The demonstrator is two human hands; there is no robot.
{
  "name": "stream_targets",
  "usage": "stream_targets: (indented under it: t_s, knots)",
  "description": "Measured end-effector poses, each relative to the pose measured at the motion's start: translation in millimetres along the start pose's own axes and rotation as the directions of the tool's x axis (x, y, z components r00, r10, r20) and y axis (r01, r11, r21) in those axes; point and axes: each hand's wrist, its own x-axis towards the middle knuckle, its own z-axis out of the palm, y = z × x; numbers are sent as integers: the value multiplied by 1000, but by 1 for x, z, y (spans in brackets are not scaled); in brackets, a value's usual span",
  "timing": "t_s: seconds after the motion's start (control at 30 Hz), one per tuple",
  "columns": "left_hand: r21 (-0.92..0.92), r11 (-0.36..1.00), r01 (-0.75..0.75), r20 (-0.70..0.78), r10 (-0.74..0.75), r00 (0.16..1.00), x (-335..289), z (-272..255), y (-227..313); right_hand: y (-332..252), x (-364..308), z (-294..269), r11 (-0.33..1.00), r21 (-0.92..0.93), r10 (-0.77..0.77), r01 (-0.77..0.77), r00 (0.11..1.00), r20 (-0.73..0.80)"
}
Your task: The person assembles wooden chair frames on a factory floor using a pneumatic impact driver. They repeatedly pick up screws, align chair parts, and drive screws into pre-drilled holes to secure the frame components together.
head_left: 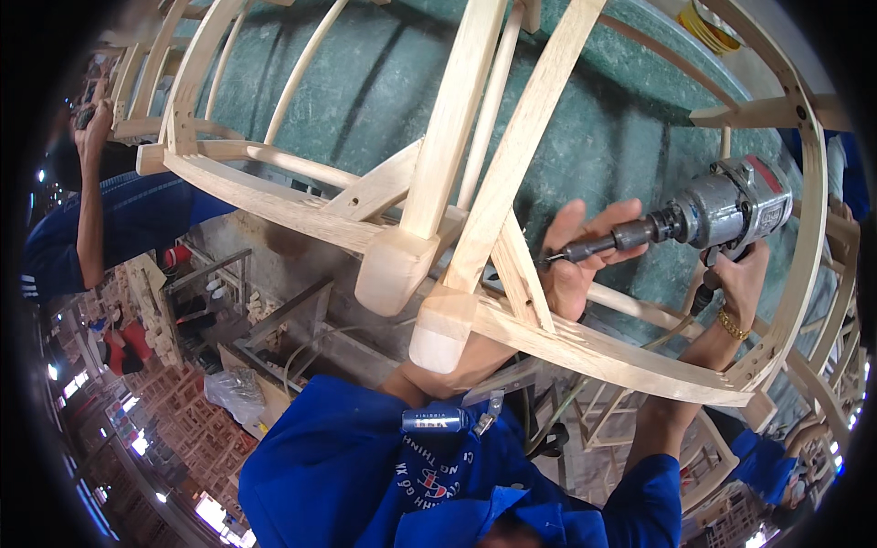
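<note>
A pneumatic screwdriver point(731, 210), grey with a red patch on its end, is gripped by my right hand point(742, 279). Its dark bit points left toward a slanted wooden corner brace point(523, 274) inside a pale chair frame point(603, 352). From beneath the frame my left hand point(574, 269) reaches up beside the bit's tip, fingers spread. Whether a small screw rests against its palm cannot be made out. Another corner brace point(376, 183) with a drilled hole sits in the adjoining frame section. Two pale legs point(393, 274) with rounded ends rise close together in the middle.
The frames lie on a green worktop point(365, 91). At the left, a co-worker's arm point(89, 201) is raised beside more wooden frames. Another person point(766, 466) works at the lower right. A yellow coil point(708, 27) lies at the top right; a plastic bag point(236, 393) sits lower left.
</note>
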Motion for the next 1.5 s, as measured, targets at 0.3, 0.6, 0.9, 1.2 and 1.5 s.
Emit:
stream_targets:
  t_s: [0.3, 0.6, 0.9, 1.2, 1.5]
  knots:
    - [145, 985, 97, -24, -95, 995, 0, -8, 25, -17, 14, 2, 986, 81, -149, 146, 988, 30]
    - [666, 261, 699, -189, -847, 496, -52, -23, 154, -28, 14, 28, 998, -3, -57, 59, 982, 182]
    - [888, 298, 351, -242, -346, 906, -38, -11, 238, -34, 4, 24, 994, 70, -90, 78, 980, 175]
    - [896, -140, -422, 331, -422, 844, 60, 42, 220, -20, 1, 22, 1000, -11, -19, 22, 983, 181]
    - [810, -312, -496, 126, -733, 668, 84, 63, 193, -24, -1, 27, 992, 120, 6, -43, 956, 293]
